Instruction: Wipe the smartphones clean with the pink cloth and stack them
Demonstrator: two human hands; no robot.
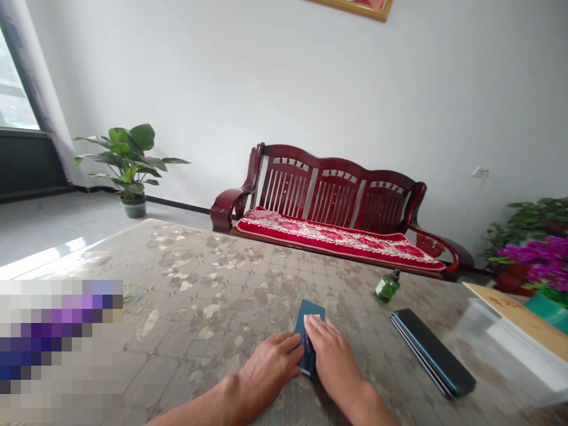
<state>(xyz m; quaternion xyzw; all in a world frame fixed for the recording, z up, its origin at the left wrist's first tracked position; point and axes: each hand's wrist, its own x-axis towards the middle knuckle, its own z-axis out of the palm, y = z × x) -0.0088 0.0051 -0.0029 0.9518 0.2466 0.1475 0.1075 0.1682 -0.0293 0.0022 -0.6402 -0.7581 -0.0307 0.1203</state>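
A dark blue, flat, phone-like object (306, 310) lies on the patterned tabletop (213, 307), its long side pointing away from me. My left hand (275, 361) rests at its left edge, fingers together and touching it. Over its right part lies my right hand (331, 352), fingers extended and pressing a small pale pink piece (313, 317) against the surface. The hands cover much of the object's lower half. Beyond and to the right stands a green bottle (387, 287) with a black top. A stack of dark, flat, rounded slabs (432, 352) lies right of my right hand.
At the right are a clear plastic box (501, 349) with a tan board (523, 319) on it, and purple flowers (544, 263). A red wooden bench (335, 189) stands behind the table, a potted plant (133, 206) at the left. The lower left is pixelated.
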